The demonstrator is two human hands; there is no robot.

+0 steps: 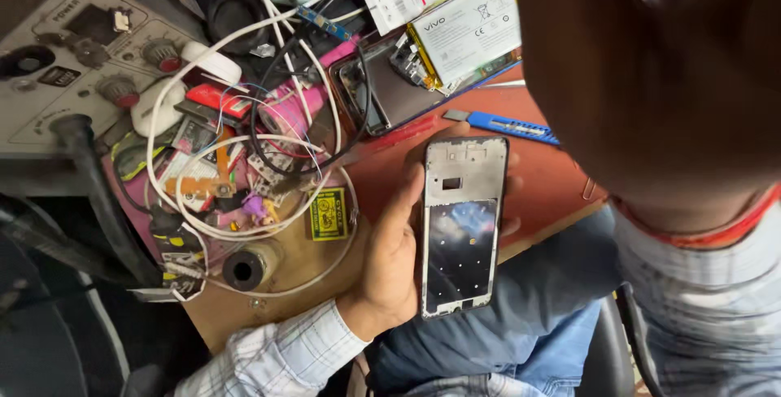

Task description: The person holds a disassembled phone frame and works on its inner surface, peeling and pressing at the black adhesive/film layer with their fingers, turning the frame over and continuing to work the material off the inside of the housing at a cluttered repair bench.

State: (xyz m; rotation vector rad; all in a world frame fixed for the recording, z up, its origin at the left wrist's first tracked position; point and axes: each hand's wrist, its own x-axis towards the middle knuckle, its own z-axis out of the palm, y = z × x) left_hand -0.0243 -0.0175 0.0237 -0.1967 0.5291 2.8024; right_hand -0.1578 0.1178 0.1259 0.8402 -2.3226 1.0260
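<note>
My left hand [390, 259] holds an opened phone frame [464, 226] upright over the table edge. My thumb lies along its left side and my fingers wrap behind it. The frame is grey, with a dark shiny panel in its lower half and an empty camera cut-out near the top. My right arm [651, 96] is raised close to the camera as a large blurred shape at the upper right. A red thread [691, 236] circles it above a pale checked sleeve, and its fingers are hidden.
A grey power supply box [73, 55] with knobs stands at the far left. Tangled white and black cables [244, 120] cover small parts. Beyond the frame lie another opened phone [382, 96], a white battery [468, 35] and a blue utility knife [512, 127]. A yellow sticker [329, 214] sits on the board.
</note>
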